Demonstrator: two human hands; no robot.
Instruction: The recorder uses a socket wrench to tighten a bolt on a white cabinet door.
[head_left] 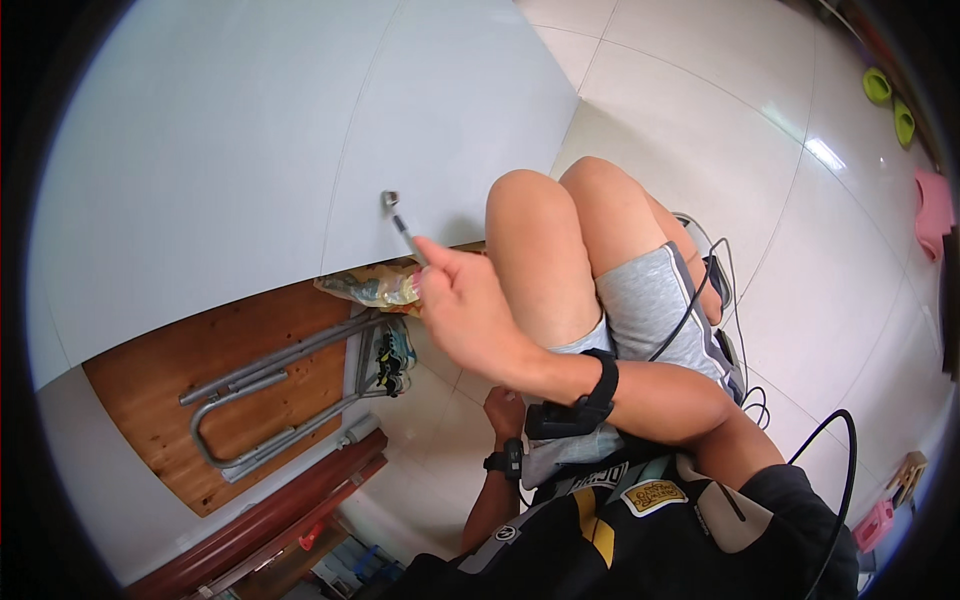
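Right hand [470,315]: grip closed round the handle of 1 small metal-headed hand tool [401,224], 1 digit extended along the handle. Exact tool type unclear, head too small to read. Left hand [504,412]: low beside the legs, partly hidden behind the right forearm, fingers look curled; can't tell how far its grip is open or whether it has anything.

Counts: 1 tool, 2 wristbands (right [603,385], left [512,459]), 2 green clogs [890,105] on the floor [690,90] at far right, 1 wooden board [150,390] with grey tubular legs [285,352] at lower left. 1 patterned plastic bag [365,284] at the panel edge, behind the right hand. Several shoes [393,362] by the tubular legs, overlap too much to count. Black cable [850,455] at right.

Tool sits in front of the pale grey panel [230,130], near its lower edge; contact with the panel can't be confirmed. Long axis diagonal in view: head up-left, away from the fist; handle down-right into it.
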